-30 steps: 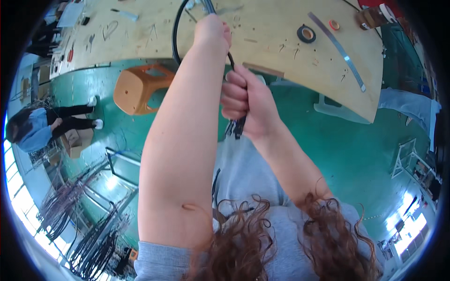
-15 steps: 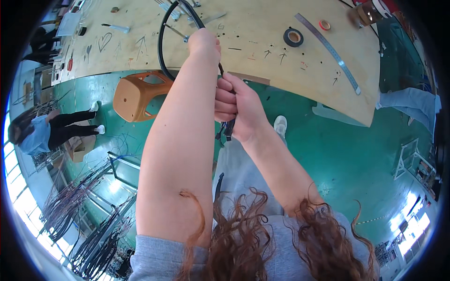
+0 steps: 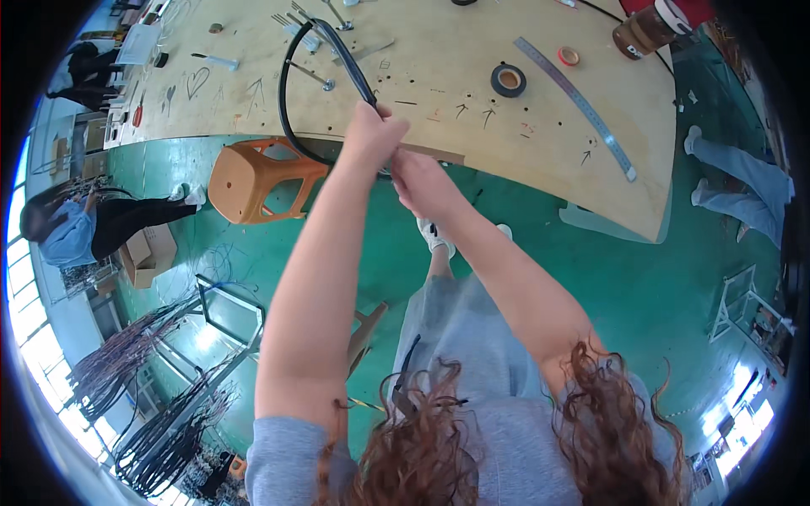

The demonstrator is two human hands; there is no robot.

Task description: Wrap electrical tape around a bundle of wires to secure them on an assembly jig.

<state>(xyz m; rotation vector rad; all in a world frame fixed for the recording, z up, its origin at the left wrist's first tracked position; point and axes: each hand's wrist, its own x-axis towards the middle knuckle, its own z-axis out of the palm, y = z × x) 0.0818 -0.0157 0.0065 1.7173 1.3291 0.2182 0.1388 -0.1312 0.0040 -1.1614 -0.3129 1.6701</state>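
A thick black cable [image 3: 348, 66] rises from my left hand [image 3: 374, 128], loops over metal pegs on the board, and hangs past the near table edge. My left hand is closed round it at that edge. Just below and to the right, my right hand [image 3: 424, 184] is closed too, close against the left, on the lower stretch of cable. Most of what it grips is hidden by the fingers; a small dark tip shows beneath. Metal pegs with forked tops [image 3: 304, 38] stand inside and beside the loop.
On the wooden table [image 3: 472, 126] lie a black tape roll [image 3: 509, 80], a red tape roll [image 3: 569, 56], a steel ruler [image 3: 582, 105] and a brown-filled jar [image 3: 648, 32]. An orange stool [image 3: 253, 181] stands below the edge. Cable bundles [image 3: 160, 422] hang on a rack at lower left. Other people stand left and right.
My left hand has drawn back toward me along the cable, its arm swinging lower. My right hand has turned and moved up close to it. The view has shifted slightly.
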